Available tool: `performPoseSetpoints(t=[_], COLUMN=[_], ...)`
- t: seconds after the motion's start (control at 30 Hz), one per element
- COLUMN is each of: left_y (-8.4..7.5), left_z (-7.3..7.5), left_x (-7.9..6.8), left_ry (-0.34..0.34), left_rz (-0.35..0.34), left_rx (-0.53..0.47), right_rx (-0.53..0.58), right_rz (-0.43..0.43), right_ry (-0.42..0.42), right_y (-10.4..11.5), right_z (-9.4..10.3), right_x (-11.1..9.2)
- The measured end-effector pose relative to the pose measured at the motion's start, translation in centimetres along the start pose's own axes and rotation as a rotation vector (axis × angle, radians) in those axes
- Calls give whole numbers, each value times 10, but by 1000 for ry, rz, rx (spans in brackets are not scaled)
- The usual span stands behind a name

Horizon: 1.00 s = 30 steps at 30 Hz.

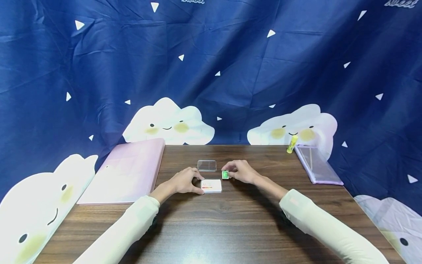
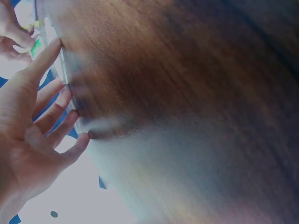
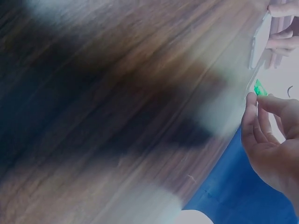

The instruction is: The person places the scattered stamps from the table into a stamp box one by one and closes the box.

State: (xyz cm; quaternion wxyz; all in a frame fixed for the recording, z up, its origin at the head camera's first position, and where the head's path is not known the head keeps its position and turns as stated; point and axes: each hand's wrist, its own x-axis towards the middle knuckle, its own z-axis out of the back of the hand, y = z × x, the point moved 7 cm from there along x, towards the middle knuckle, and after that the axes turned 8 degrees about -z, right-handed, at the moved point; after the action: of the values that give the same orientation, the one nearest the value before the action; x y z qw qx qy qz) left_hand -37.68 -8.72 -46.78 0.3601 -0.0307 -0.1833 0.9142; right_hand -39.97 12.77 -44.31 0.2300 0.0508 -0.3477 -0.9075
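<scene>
left hand (image 1: 186,180) grips the white case (image 1: 213,186) at its left end; right hand (image 1: 243,171) pinches, right of the case. beyond it lies a clear cover (image 1: 207,165); by the case's far right corner, the pinched green piece (image 1: 225,175). handling that seems the step; next needs a steady pinch. case print: too small to read.

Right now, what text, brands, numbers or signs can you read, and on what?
"sweet": white script on the blue backdrop, top right of the head view.
Second script on the backdrop, top centre: cut off by the frame edge, not fully readable.
White case at the left hand: red-orange print, too small to read.
Green-and-white piece in the right hand: nothing readable.
Yellow stick: any label too small to read.
</scene>
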Motion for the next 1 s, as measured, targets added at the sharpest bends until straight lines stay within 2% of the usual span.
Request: performPoseSetpoints(t=[0.37,0.73,1.0], left_y=[-2,-3,-4], left_z=[2,2,3], left_x=[0,-1,-1], left_ry=[-9,-16,-9], left_rz=[-14,-8,-12], left_rx=[-9,-1,-4], right_rx=[-45,-25,-74], right_rz=[44,39,64], right_ry=[17,35,23], right_y=[18,23,22], right_z=[-12,-24,-29], right_x=[-2,-3,-3])
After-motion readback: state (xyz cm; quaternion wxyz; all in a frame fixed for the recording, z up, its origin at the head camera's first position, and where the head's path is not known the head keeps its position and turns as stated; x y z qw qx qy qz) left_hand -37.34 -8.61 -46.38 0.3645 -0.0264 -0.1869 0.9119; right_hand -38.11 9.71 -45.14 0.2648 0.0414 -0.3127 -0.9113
